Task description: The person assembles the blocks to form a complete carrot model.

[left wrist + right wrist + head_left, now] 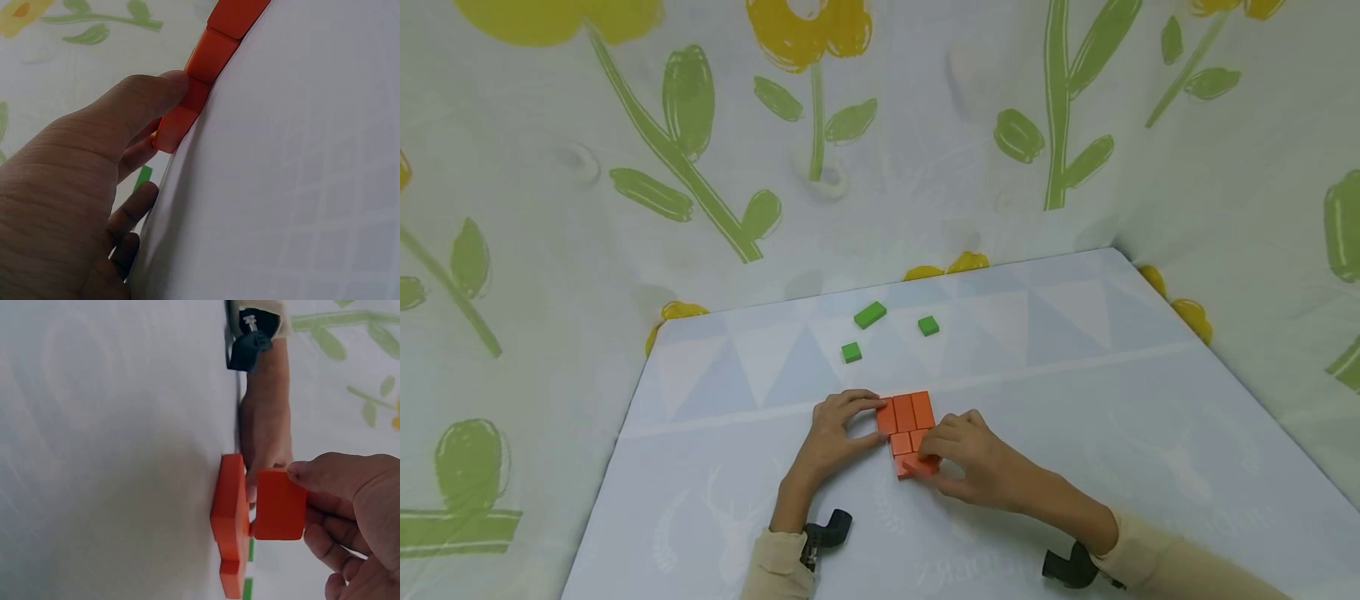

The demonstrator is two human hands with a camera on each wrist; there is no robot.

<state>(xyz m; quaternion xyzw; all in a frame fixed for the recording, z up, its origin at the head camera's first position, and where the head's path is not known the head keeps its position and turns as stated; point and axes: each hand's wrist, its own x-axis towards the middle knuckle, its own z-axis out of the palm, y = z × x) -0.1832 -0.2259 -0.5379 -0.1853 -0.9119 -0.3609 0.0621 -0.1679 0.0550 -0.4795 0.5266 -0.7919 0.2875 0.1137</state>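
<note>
Several orange blocks [905, 412] lie packed together near the middle of the table [700, 475]: three long ones side by side at the far end, two small ones just below them, more partly covered by fingers. The left hand [833, 433] pinches the leftmost long block [886, 416] between thumb and forefinger. The right hand [973, 460] holds a loose block [281, 506] in thumb and fingers, tilted up at the near end of the group; I can't tell whether it touches the others. Beyond them sit three green blocks [870, 315], one long and two small, apart from each other. Pale sleeves [778, 562] and black wrist mounts [835, 529] show behind both hands, and a flowered backdrop [917, 167] rises past the table.
</note>
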